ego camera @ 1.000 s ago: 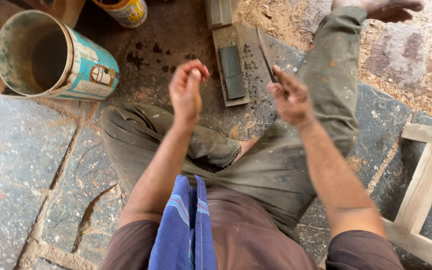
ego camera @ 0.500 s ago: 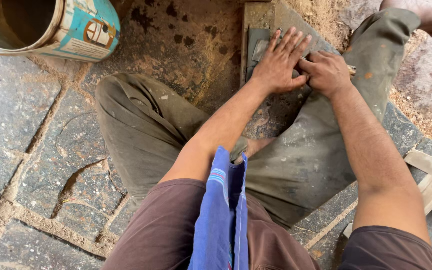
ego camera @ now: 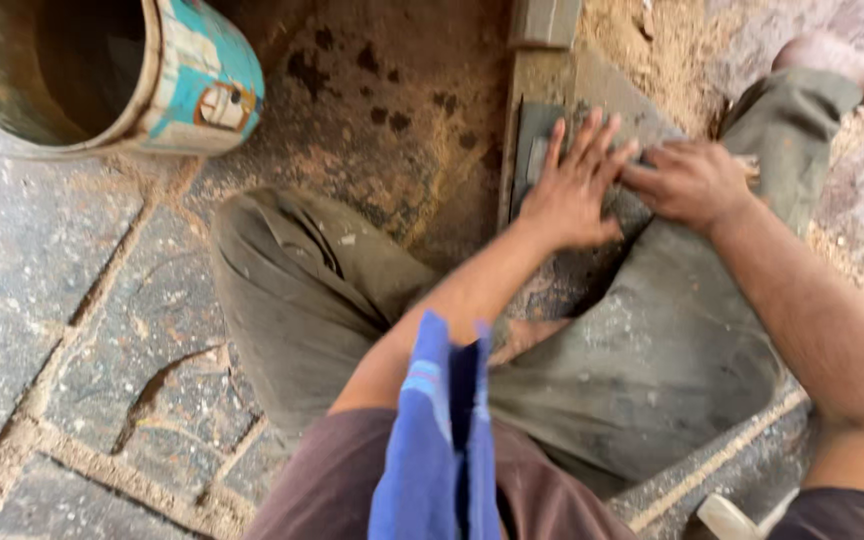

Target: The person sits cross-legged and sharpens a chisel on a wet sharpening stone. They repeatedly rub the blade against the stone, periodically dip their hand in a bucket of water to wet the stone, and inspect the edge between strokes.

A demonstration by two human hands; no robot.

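**Both hands press on the stone**

At one o'clock, the left hand [ego camera: 574, 190] lies flat, fingers spread, on a grey stone [ego camera: 537, 150] set in a wooden block [ego camera: 542, 75]. The right hand [ego camera: 690, 182] curls over something hidden. The stone looks heavy, rigid, gritty; best gripped by its long edges.

Both hands are resting side by side on a flat block [ego camera: 542, 150] lying on the floor [ego camera: 72, 330] ahead of the knees: left hand [ego camera: 574, 185], right hand [ego camera: 692, 182] touching it. A bucket [ego camera: 142, 75] is lying tipped far left, a cloth [ego camera: 437, 440] hanging nearest.
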